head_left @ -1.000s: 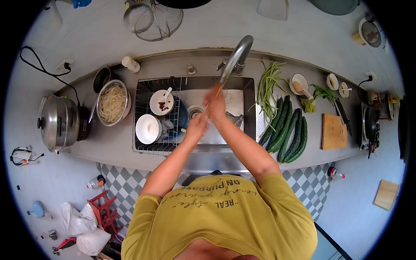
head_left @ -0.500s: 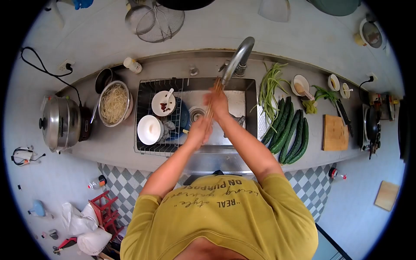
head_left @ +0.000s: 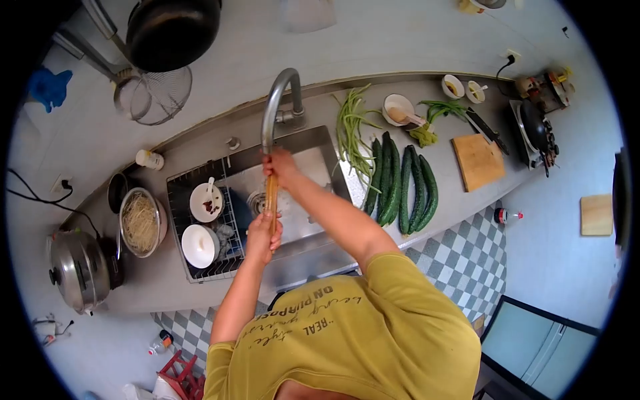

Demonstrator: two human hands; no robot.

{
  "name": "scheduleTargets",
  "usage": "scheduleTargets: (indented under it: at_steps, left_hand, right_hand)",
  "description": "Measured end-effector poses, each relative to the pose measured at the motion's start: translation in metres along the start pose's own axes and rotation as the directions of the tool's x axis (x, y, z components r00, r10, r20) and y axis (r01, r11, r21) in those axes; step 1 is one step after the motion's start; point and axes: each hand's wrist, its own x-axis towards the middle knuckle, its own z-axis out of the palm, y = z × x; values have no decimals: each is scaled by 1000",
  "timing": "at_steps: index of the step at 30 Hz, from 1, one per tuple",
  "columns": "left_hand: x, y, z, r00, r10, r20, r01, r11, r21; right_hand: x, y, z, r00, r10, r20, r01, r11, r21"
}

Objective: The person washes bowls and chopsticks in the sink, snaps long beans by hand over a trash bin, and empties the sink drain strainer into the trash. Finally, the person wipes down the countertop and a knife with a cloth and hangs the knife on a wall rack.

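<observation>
Over the sink (head_left: pixel 313 230), a bundle of brown chopsticks (head_left: pixel 271 195) stands nearly upright below the curved faucet (head_left: pixel 270 117). My right hand (head_left: pixel 283 168) is closed around its upper part, just under the spout. Lower down, my left hand (head_left: pixel 264 237) wraps the other end. I cannot make out whether water is running. To the left, a wire dish rack (head_left: pixel 175 200) spans part of the sink. It holds a white bowl (head_left: pixel 200 245) and another bowl with a spoon and dark red pieces (head_left: pixel 198 195).
Right of the sink lie long green beans (head_left: pixel 352 130), several cucumbers (head_left: pixel 393 183), a cutting board (head_left: pixel 477 163) and a knife (head_left: pixel 487 130). A bowl of pale shreds (head_left: pixel 141 223) and a steel pot (head_left: pixel 80 270) stand left. Pans hang on the wall, including a black wok (head_left: pixel 173 33).
The view has swung to the right, so the counter things sit further left. Both hands keep hold of the chopsticks, which are now more upright and less blurred.
</observation>
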Motion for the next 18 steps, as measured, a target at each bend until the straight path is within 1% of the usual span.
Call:
scheduleTargets:
  at_steps: [2,3,4,6,7,10,11,12,13,14,15,16,17,18]
  left_hand:
    - [-3,-5,4,999,53,1,-53,997,-64]
    - [-5,-11,8,992,107,-63,-111,991,-69]
    - [-4,-14,7,989,46,-142,-72,981,-178]
    - [4,-21,-3,959,-95,-269,-23,913,-407]
    - [23,-37,-25,961,-121,-247,-19,866,-500]
    - [45,-38,-32,941,-124,-315,-70,837,-542]
    - [45,-40,-33,945,-62,-321,-114,858,-501]
    - [44,-41,-32,930,76,-360,-183,945,-272]
    - [44,-40,-30,907,217,-362,-241,970,-24]
    - [40,-41,-30,878,346,-331,-282,932,228]
    - [33,-43,-29,847,458,-271,-304,834,461]
    - [28,-44,-27,814,552,-184,-313,682,661]
    - [24,-42,-24,779,623,-73,-309,483,819]
    - [21,-38,-23,747,662,55,-288,249,925]
  right_hand:
    - [4,-9,-3,995,86,52,-93,984,151]
    - [0,-10,-1,999,-15,28,13,997,81]
    - [-4,-10,2,993,-116,14,116,993,9]
    - [-17,-6,5,983,-182,25,182,983,33]
    - [-22,-2,7,975,-219,28,218,975,47]
    - [-53,10,27,990,-137,27,137,990,29]
    - [-50,13,25,982,-186,-11,186,980,68]
    - [-43,19,18,971,-234,-55,238,965,107]
    - [-38,22,14,954,-282,-104,295,944,146]
    - [-34,29,12,934,-334,-128,339,941,21]
    - [-34,34,13,913,-382,-146,369,923,-106]
    - [-33,36,15,889,-433,-151,393,889,-235]
    - [-31,33,15,932,-344,-111,322,930,-179]
    - [-33,22,19,965,-254,-66,245,962,-123]
